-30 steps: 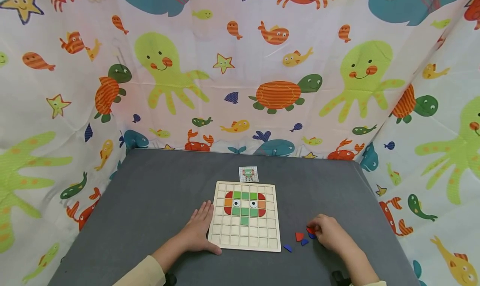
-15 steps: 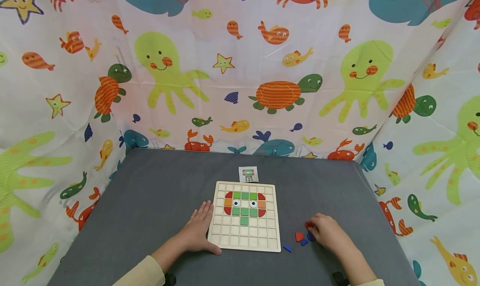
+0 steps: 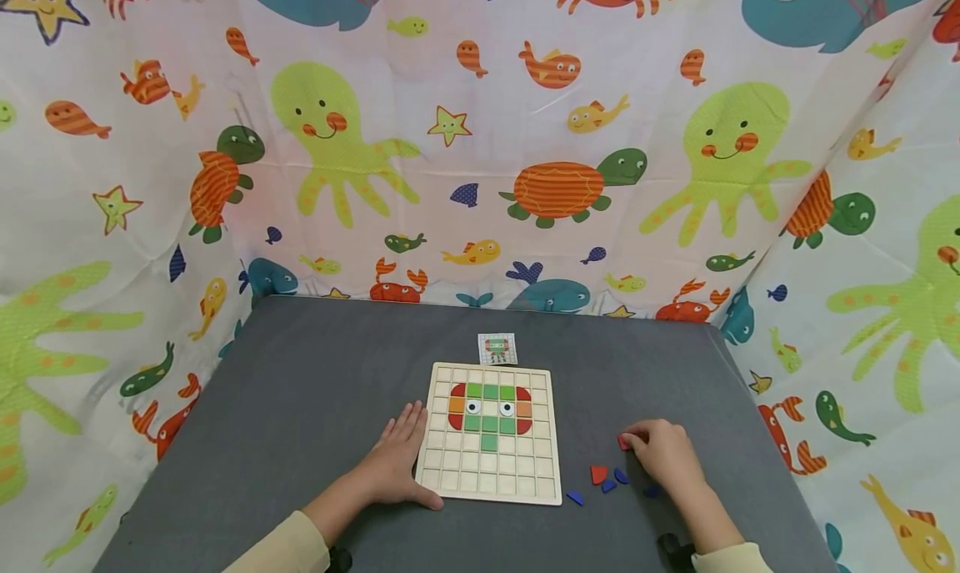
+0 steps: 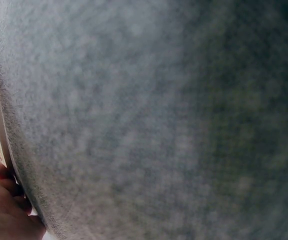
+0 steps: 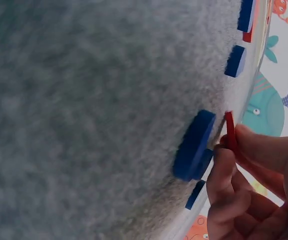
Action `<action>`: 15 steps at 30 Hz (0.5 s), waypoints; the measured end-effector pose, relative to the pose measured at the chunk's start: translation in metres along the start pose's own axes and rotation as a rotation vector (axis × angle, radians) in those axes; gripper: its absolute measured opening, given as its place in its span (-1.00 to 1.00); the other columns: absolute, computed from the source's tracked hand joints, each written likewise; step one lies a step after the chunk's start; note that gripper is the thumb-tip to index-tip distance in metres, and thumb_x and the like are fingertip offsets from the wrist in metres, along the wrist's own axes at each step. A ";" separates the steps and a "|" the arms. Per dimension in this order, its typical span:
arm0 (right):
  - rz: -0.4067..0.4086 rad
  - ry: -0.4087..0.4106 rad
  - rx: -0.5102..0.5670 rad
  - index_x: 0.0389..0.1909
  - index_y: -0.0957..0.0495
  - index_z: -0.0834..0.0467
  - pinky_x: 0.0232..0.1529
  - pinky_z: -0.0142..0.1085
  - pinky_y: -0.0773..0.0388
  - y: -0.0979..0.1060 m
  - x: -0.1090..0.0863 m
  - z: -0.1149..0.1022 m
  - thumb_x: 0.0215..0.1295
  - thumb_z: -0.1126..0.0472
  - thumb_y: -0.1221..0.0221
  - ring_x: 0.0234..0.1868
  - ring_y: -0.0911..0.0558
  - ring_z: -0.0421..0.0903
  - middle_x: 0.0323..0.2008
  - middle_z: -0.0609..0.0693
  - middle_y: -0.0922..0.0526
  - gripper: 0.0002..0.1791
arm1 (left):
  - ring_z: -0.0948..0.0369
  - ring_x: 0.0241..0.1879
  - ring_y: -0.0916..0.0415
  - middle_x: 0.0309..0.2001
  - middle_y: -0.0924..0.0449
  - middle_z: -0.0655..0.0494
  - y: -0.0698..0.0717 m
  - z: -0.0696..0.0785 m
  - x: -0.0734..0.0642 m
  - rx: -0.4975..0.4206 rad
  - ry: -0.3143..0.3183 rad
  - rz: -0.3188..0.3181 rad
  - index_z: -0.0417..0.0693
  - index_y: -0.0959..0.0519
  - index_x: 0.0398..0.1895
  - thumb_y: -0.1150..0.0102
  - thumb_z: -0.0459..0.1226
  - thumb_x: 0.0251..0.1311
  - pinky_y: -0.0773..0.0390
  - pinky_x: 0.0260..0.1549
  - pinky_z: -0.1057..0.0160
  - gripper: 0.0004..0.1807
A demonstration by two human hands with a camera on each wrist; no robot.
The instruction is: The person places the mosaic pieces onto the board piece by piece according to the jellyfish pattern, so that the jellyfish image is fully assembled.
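Observation:
A wooden grid board point(image 3: 453, 460) lies on the grey table with red, orange and green pieces and two eye pieces set in its upper half. My left hand point(image 3: 396, 459) rests along the board's left edge, fingers extended and thumb at the lower corner. To the right of the board, my right hand point(image 3: 666, 456) pinches a small red piece point(image 5: 231, 129) between thumb and fingers, just over the table. Below that hand lie a loose red piece point(image 3: 598, 474) and several blue pieces point(image 3: 609, 486). The held piece's full outline is hidden by the fingers.
A small picture card point(image 3: 497, 349) lies behind the board, at its top edge. The grey table point(image 3: 337, 356) is bounded at the back and sides by a sea-animal curtain point(image 3: 465, 248).
My right hand has moved slightly away from the loose pieces toward the back of the table, with the red piece. Blue pieces beneath it are uncovered. The left hand stays put.

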State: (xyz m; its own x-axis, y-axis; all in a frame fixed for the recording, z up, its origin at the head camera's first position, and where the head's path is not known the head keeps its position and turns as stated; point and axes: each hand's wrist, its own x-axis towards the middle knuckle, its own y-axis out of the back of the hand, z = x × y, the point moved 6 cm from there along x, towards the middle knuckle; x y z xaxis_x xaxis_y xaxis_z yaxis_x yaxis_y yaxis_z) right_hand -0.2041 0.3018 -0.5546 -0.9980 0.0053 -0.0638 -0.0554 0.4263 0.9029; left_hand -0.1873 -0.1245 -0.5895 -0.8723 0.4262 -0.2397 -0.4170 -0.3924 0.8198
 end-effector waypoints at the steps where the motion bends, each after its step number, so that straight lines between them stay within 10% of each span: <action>1: -0.011 -0.005 0.002 -0.27 -0.81 0.10 -0.17 0.09 -0.63 0.000 0.001 0.001 0.28 0.15 -0.36 -0.21 -0.74 0.11 -0.31 0.02 -0.80 -0.88 | -0.06 0.63 0.38 0.64 0.31 -0.18 0.000 0.000 0.000 0.003 -0.001 0.001 -0.25 0.20 0.62 -0.52 0.41 -0.37 0.16 0.52 -0.20 0.63; 15: -0.124 0.243 -0.020 -0.23 -0.74 0.17 -0.30 -0.20 -0.57 -0.001 0.003 -0.007 0.15 0.33 -0.42 -0.35 -0.57 -0.18 -0.31 -0.04 -0.67 -0.84 | -0.05 0.63 0.39 0.64 0.32 -0.15 -0.002 -0.001 0.001 0.009 0.009 -0.006 -0.24 0.20 0.63 -0.51 0.42 -0.37 0.16 0.52 -0.19 0.63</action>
State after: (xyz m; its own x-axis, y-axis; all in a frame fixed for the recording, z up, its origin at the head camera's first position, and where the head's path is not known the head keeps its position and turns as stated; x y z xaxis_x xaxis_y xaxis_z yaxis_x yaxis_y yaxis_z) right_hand -0.2077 0.2948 -0.5528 -0.9619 -0.2637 -0.0729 -0.1760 0.3924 0.9028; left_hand -0.1881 -0.1242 -0.5919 -0.8723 0.4208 -0.2490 -0.4195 -0.3825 0.8232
